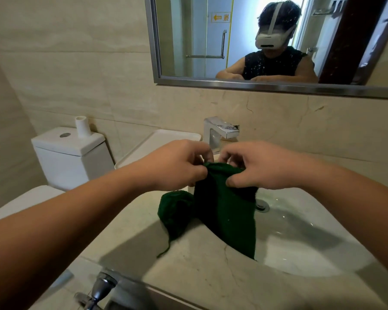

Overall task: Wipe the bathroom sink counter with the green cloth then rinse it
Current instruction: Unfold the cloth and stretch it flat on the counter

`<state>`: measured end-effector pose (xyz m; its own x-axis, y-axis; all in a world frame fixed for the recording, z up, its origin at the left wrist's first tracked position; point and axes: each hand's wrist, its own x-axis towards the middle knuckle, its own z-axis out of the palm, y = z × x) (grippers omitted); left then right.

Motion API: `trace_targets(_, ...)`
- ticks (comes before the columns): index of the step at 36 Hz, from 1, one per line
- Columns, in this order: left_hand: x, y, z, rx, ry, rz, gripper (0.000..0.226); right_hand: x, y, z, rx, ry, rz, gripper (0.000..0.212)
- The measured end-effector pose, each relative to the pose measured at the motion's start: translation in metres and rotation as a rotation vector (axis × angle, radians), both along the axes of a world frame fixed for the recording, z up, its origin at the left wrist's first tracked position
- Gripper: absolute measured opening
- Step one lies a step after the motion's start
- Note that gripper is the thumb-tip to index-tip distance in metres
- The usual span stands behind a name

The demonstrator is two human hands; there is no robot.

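Note:
A dark green cloth (224,211) hangs from both my hands above the left rim of the sink basin (305,233). My left hand (177,166) pinches its top left corner. My right hand (255,168) pinches the top right corner. One lower fold of the cloth bunches on the beige stone counter (188,265), with a loose thread trailing toward me. The chrome tap (220,130) stands just behind my hands, and no water shows running from it.
The drain (262,206) lies in the white basin to the right of the cloth. A white toilet tank (70,153) with a paper roll core on top stands at the left. A mirror (267,41) hangs above. A chrome fitting (99,289) sits below the counter's near edge.

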<state>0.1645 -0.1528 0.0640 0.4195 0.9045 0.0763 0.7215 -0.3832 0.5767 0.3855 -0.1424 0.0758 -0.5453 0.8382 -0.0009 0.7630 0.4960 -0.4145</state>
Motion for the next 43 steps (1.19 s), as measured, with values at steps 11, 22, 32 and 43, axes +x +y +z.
trace_targets(11,0.003,-0.011,-0.007,-0.07,0.31,-0.075,0.046,-0.013,-0.005,-0.029,-0.001,0.026,-0.01,0.018)
trace_targets(22,-0.028,-0.001,-0.005,-0.159,-0.14,-0.157,0.009,-0.014,-0.017,-0.042,-0.122,-0.022,0.022,0.039)
trace_targets(32,-0.079,0.0,-0.005,-0.407,-0.418,-0.092,0.017,0.007,0.006,-0.049,-0.153,0.017,-0.074,0.016)
trace_targets(43,-0.129,-0.003,0.009,-0.567,-0.599,-0.065,0.009,0.004,0.028,0.006,-0.573,0.006,0.186,0.013)
